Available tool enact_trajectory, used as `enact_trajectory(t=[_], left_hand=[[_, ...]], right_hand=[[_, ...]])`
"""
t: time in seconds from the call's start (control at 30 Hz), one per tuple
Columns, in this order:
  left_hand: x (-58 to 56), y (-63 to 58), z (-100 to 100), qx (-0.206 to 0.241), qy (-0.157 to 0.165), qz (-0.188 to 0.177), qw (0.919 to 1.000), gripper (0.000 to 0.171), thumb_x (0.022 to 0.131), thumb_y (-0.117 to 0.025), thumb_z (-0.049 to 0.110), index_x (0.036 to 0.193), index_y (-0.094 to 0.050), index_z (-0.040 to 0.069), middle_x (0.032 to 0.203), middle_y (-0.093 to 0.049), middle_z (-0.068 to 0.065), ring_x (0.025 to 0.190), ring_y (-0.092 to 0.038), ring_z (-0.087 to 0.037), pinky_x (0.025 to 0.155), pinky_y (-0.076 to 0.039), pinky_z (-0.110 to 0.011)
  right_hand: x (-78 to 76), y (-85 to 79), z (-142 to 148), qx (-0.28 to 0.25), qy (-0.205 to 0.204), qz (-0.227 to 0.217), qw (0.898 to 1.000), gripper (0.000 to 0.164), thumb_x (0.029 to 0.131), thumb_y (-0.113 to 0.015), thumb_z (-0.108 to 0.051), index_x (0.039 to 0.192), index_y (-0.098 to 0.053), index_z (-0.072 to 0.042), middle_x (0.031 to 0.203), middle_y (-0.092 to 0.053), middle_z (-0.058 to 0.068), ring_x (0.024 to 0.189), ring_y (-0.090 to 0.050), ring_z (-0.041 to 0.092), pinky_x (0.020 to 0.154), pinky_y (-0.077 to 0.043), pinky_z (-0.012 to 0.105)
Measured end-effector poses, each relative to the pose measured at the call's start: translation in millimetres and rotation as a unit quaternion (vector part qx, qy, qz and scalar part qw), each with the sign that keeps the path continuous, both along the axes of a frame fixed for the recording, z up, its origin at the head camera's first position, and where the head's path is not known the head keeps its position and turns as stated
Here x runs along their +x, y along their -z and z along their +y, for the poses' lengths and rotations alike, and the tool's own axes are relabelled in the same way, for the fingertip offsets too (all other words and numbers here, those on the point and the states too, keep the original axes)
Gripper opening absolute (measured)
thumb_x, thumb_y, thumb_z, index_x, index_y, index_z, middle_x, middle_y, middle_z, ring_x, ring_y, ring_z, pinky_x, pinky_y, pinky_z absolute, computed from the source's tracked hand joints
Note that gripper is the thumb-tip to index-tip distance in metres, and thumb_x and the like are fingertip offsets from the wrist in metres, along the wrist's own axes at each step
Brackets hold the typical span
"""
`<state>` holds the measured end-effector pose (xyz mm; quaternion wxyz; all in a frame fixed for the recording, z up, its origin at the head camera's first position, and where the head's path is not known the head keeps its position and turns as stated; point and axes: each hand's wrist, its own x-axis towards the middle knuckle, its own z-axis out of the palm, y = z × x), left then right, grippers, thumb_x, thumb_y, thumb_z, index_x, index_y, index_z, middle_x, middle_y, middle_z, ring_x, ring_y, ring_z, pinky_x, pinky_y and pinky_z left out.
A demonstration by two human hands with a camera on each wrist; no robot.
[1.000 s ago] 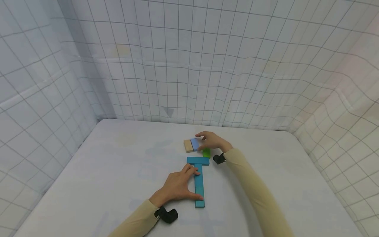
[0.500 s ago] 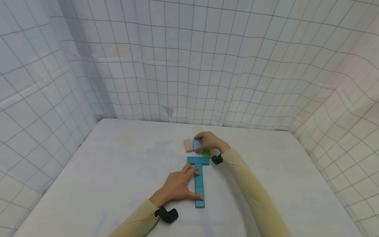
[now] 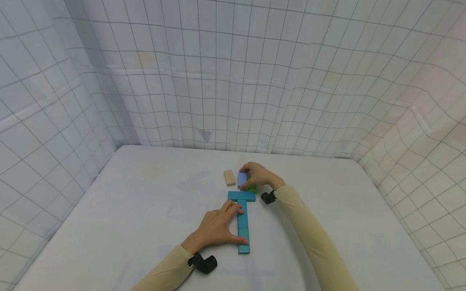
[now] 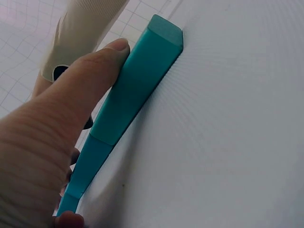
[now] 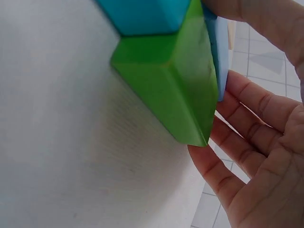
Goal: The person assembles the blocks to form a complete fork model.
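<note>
My right hand [image 3: 259,176] pinches a light blue block [image 3: 242,180] between thumb and fingers at the far part of the table. Against that block stands a green block [image 5: 156,90], partly behind the hand in the head view. Several blue and teal blocks lie in a T shape: a crosswise blue block [image 3: 242,196] on top, and a stem ending in a teal block [image 3: 244,241]. The green block touches the crosswise one in the right wrist view. My left hand [image 3: 215,227] rests on the stem, its straight thumb [image 4: 90,71] on the teal block and its fingertips farther up.
A beige wooden block [image 3: 229,178] lies left of the light blue one, with a gap between them. White table [image 3: 145,218] surrounds the blocks. Hanging grid-patterned cloth [image 3: 233,81] encloses the back and both sides.
My right hand has taken hold of the light blue block and slid it rightward, away from the beige block and up to the green one. The left hand has stayed in place.
</note>
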<state>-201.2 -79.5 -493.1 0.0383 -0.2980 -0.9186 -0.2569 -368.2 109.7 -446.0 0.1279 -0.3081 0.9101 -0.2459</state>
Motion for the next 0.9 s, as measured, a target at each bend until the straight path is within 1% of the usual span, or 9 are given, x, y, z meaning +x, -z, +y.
enact_trajectory(t=[0.13, 0.2, 0.37, 0.5, 0.7, 0.9], left_hand=[[0.0, -0.3, 0.3, -0.001, -0.002, -0.002, 1.0000, 0.084, 0.064, -0.059, 0.082, 0.126, -0.054, 0.026, 0.120, -0.040, 0.007, 0.057, -0.043, -0.005, 0.051, -0.036, -0.021], [-0.2, -0.6, 0.5, -0.001, -0.002, -0.002, 1.0000, 0.085, 0.064, -0.059, 0.082, 0.126, -0.054, 0.026, 0.119, -0.040, 0.007, 0.057, -0.043, -0.005, 0.050, -0.036, -0.021], [-0.8, -1.3, 0.7, -0.001, -0.001, -0.001, 1.0000, 0.084, 0.064, -0.060, 0.082, 0.126, -0.054, 0.025, 0.119, -0.040, 0.007, 0.055, -0.042, -0.005, 0.049, -0.035, -0.021], [-0.9, -1.2, 0.9, 0.000, -0.002, 0.000, 1.0000, 0.084, 0.063, -0.061, 0.081, 0.126, -0.055, 0.026, 0.118, -0.040, 0.007, 0.054, -0.041, -0.005, 0.049, -0.035, -0.021], [-0.5, -1.8, 0.8, 0.000, -0.002, -0.004, 1.0000, 0.083, 0.063, -0.062, 0.081, 0.125, -0.055, 0.026, 0.119, -0.041, 0.007, 0.056, -0.043, -0.005, 0.050, -0.036, -0.021], [-0.5, -1.1, 0.1, 0.001, -0.002, -0.006, 1.0000, 0.083, 0.063, -0.061, 0.081, 0.125, -0.054, 0.025, 0.120, -0.041, 0.006, 0.057, -0.044, -0.005, 0.051, -0.036, -0.021]], right_hand=[[-0.1, 1.0, 0.4, -0.003, -0.008, 0.006, 1.000, 0.062, 0.070, -0.084, -0.031, 0.121, -0.061, -0.003, 0.116, -0.058, 0.007, 0.107, -0.052, 0.021, 0.093, -0.041, 0.036], [-0.6, 1.3, 1.3, -0.006, -0.009, 0.005, 1.000, 0.061, 0.073, -0.083, -0.032, 0.122, -0.061, -0.003, 0.118, -0.057, 0.008, 0.109, -0.052, 0.022, 0.094, -0.040, 0.036], [-2.7, 2.3, 5.0, -0.025, 0.009, -0.016, 1.000, 0.053, 0.081, -0.077, -0.032, 0.123, -0.061, -0.005, 0.120, -0.057, 0.008, 0.112, -0.051, 0.023, 0.096, -0.039, 0.038], [-4.4, 3.6, 7.0, -0.036, 0.019, -0.027, 0.999, 0.048, 0.081, -0.077, -0.030, 0.119, -0.063, -0.003, 0.115, -0.058, 0.007, 0.109, -0.052, 0.022, 0.096, -0.039, 0.038], [-4.2, 5.0, 7.2, -0.045, 0.009, -0.031, 0.998, 0.046, 0.081, -0.078, -0.028, 0.116, -0.064, -0.002, 0.111, -0.060, 0.006, 0.106, -0.053, 0.021, 0.095, -0.040, 0.038], [-2.6, 8.8, 8.9, -0.055, -0.013, -0.023, 0.998, 0.047, 0.082, -0.077, -0.029, 0.117, -0.063, -0.001, 0.110, -0.060, 0.005, 0.104, -0.052, 0.022, 0.093, -0.041, 0.038]])
